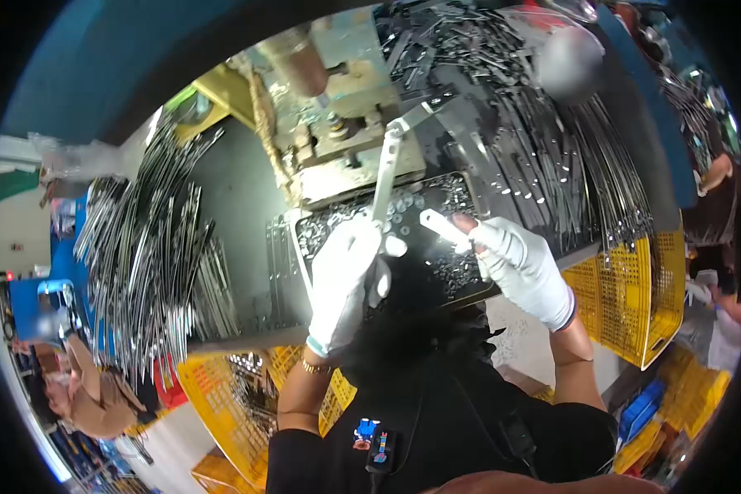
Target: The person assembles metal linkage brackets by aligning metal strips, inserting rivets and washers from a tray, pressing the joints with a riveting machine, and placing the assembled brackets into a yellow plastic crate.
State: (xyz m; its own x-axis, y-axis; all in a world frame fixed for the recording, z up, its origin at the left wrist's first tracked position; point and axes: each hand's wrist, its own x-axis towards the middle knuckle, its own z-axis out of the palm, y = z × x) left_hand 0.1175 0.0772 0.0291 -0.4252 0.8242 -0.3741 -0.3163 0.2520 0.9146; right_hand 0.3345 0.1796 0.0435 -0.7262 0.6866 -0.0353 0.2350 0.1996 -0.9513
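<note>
Well, fingers pinching, the left hand point(346, 267) held a long metal strip point(384, 177) and the right hand point(519, 267) a shorter piece point(442, 226)

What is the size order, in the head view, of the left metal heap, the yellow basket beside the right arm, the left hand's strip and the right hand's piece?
1. Metal heap
2. Yellow basket
3. Strip in the left hand
4. Piece in the right hand, blurred by glare

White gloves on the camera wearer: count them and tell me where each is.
2. One glove is on the left hand, holding a long metal strip; the other glove is on the right hand, holding a short metal piece. Both show.
</note>
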